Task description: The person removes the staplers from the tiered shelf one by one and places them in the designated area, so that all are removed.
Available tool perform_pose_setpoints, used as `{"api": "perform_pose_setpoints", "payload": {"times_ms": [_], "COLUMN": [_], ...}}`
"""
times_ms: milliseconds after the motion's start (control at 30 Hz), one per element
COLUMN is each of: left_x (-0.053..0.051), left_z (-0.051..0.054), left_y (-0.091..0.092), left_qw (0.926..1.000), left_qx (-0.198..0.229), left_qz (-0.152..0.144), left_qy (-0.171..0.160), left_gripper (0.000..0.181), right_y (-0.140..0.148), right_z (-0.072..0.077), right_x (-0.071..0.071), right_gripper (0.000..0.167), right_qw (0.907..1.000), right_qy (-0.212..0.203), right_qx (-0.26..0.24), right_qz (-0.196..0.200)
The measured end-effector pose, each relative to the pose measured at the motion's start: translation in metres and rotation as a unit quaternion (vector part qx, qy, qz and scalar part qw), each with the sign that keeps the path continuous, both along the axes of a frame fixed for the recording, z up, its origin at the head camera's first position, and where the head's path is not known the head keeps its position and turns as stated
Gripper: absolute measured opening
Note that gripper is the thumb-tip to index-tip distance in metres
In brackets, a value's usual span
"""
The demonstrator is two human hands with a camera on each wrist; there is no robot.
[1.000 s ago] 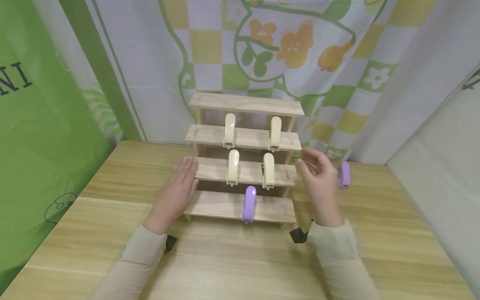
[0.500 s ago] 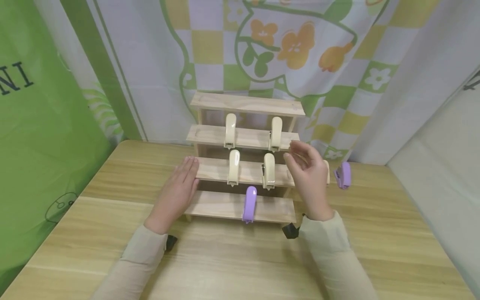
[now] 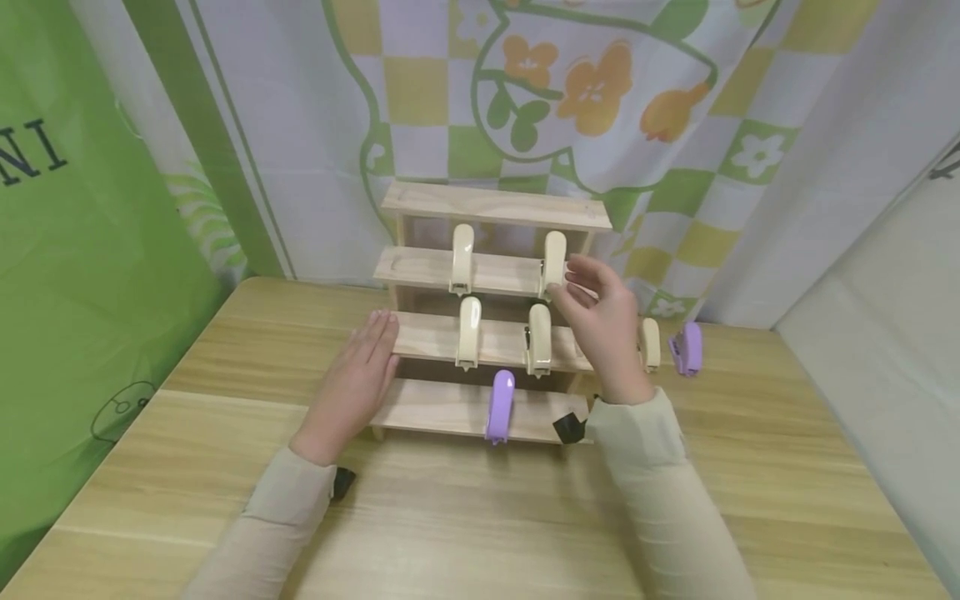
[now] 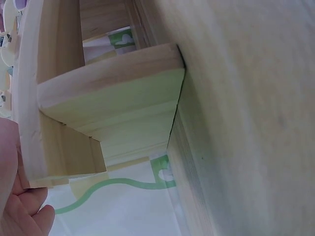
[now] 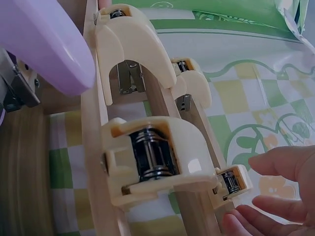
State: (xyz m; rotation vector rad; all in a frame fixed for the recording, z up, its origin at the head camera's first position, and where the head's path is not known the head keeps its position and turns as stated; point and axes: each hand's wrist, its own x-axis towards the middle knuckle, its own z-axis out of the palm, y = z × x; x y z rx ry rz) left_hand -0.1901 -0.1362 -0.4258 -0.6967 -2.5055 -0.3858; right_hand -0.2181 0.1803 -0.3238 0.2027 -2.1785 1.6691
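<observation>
My left hand (image 3: 350, 383) rests against the left end of the wooden step shelf (image 3: 427, 335), its visible fingers looking straight from above. From the left wrist view the lower fingers (image 4: 37, 206) lie at the board's end. My right hand (image 3: 600, 329) is at the right-hand cream stapler (image 3: 553, 265) on the second step from the top. The right wrist view has its thumb and fingers spread beside that stapler (image 5: 230, 182), with a gap showing. Three more cream staplers stand on the shelf: one left (image 3: 462, 260), two a step lower (image 3: 468, 333). A purple stapler (image 3: 500, 407) sits on the bottom step.
Right of the shelf, a cream stapler (image 3: 651, 344) and a purple stapler (image 3: 687, 348) stand on the wooden table (image 3: 450, 533). A patterned curtain (image 3: 420, 92) hangs close behind the shelf. Black wrist cameras (image 3: 570, 427) jut from the sleeves.
My right hand has moved left and away from me to the upper right cream stapler, uncovering the cream stapler on the table. My left hand stays at the shelf's end.
</observation>
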Motion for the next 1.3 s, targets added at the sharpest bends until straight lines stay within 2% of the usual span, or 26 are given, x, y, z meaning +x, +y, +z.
{"api": "perform_pose_setpoints", "payload": {"times_ms": [233,533,1100,1300], "left_x": [-0.0005,0.0002,0.0004,0.0003], "left_z": [0.0006,0.0013,0.002,0.002], "left_y": [0.0,-0.0005,0.0003,-0.0001], "left_qw": [1.0,0.9999,0.9998,0.9999], "left_qx": [-0.001,-0.003,-0.006,-0.002], "left_qz": [0.004,0.004,0.01,0.007], "left_qy": [0.003,-0.01,-0.015,-0.014], "left_gripper": [0.054,0.054,0.054,0.054], "right_y": [-0.0032,-0.007,-0.0085,-0.0076], "right_z": [0.0015,0.0033,0.0012,0.0006], "right_x": [-0.0071,-0.0087,-0.0096,-0.0113], "right_gripper": [0.051,0.054,0.051,0.048], "right_qw": [0.9993,0.9985,0.9995,0.9993], "right_qy": [-0.031,-0.046,-0.029,-0.022], "right_qx": [0.018,0.028,0.005,-0.008], "right_qz": [-0.003,-0.01,-0.013,-0.028]}}
